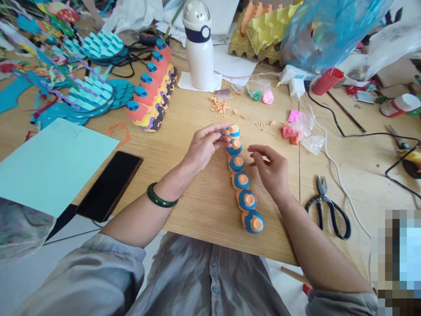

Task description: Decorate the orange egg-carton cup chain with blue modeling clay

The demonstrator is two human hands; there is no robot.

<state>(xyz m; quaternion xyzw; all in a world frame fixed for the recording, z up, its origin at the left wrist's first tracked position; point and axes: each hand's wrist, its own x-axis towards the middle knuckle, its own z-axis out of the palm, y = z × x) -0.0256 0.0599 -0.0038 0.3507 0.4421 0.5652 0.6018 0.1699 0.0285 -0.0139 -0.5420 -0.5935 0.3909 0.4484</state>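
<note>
A row of several joined egg-carton cups [239,163], coloured orange and blue with a flat orange disc on each, runs from the table's front edge toward the back. At its far end, the fingers of my left hand [205,147] are stretched out and touch or hover beside the top cups; which of the two I cannot tell. My right hand [271,171] is held just right of the row, fingers loosely curved and apart, with nothing seen in them. Orange crumbs [219,105] lie beyond the far cup.
Black-handled scissors [325,206] lie at right, near a white cable [332,162]. At left are a phone [112,184] and a pale green sheet [55,162]. A painted egg-carton piece [153,92], a white bottle [200,57] and yellow egg trays [272,30] stand behind.
</note>
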